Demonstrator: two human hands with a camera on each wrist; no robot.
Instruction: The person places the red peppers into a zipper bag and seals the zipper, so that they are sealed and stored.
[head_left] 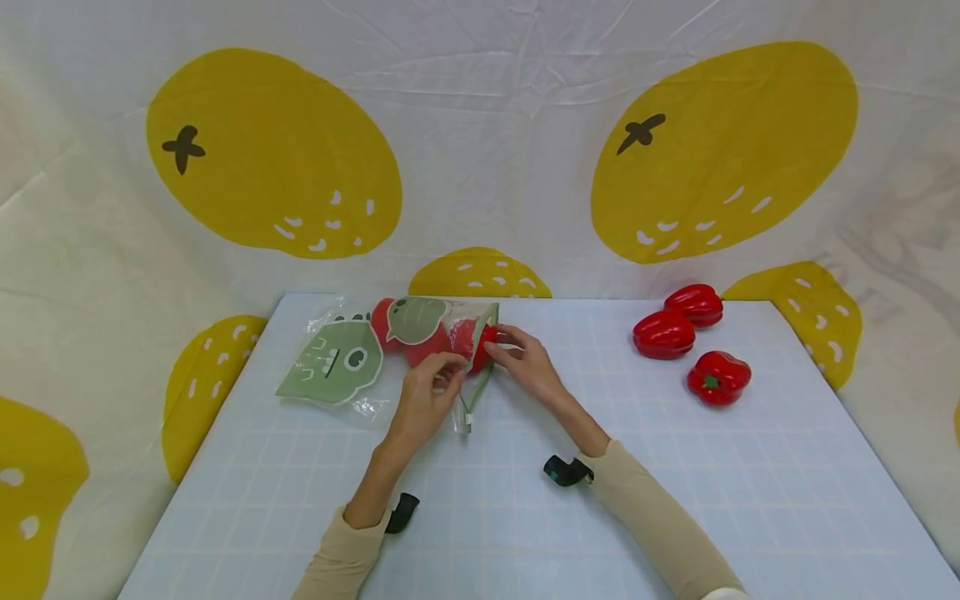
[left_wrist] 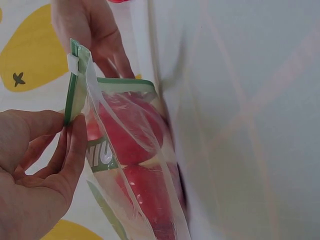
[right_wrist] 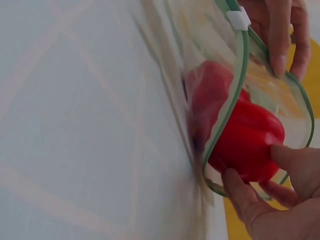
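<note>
A clear zip bag (head_left: 330, 367) with green cartoon animal prints lies on its side, its mouth toward the right. My left hand (head_left: 427, 396) pinches the green zip edge between thumb and fingers, as the left wrist view also shows. At the mouth, my right hand (head_left: 531, 367) holds a red bell pepper (right_wrist: 252, 140) by thumb and fingertips, partly inside the opening. Another red pepper (right_wrist: 210, 87) sits deeper in the bag, seen through the plastic. A white slider (right_wrist: 239, 18) rides on the zip. The prints hide part of the contents.
Three more red bell peppers stand at the table's back right: one near the back edge (head_left: 694, 305), one beside it (head_left: 663, 334), one closer with a green stem (head_left: 718, 378). Behind the white gridded table (head_left: 495, 525) hangs a fruit-printed cloth (head_left: 480, 167).
</note>
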